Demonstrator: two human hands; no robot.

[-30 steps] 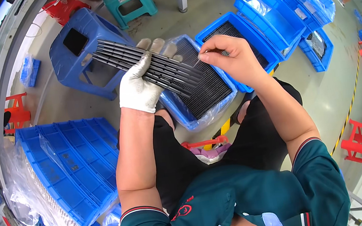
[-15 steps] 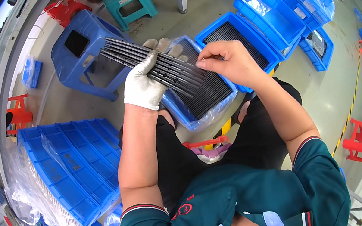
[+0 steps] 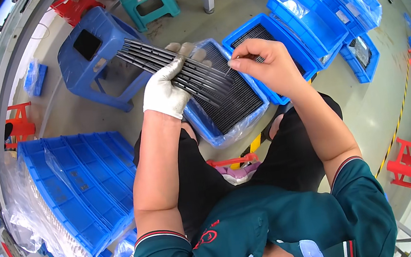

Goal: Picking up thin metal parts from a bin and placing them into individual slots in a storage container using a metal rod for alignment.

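Note:
My left hand (image 3: 164, 93), in a white glove, is closed round a fanned bundle of thin black rods (image 3: 144, 58). The rods slant from upper left to lower right, their lower ends fanned out. My bare right hand (image 3: 271, 65) is just right of those ends, thumb and forefinger pinched together. Whatever lies in that pinch is too small to make out. Beneath the bundle stands a blue bin (image 3: 201, 130) lined with clear plastic, holding rows of similar black rods (image 3: 237, 107). A second blue bin (image 3: 234, 36) with black rods lies partly behind my right hand.
Blue stacked bins (image 3: 85, 192) with plastic wrap stand at my left. A blue stool (image 3: 108, 31) bearing a dark flat object (image 3: 87, 44) is at the far left, beside a green stool (image 3: 149, 1). More blue crates (image 3: 306, 17) sit far right. Red stools (image 3: 410, 164) are farther right.
My right hand has shifted slightly right and up, away from the rod ends. My left hand and the bundle have moved a little to the right.

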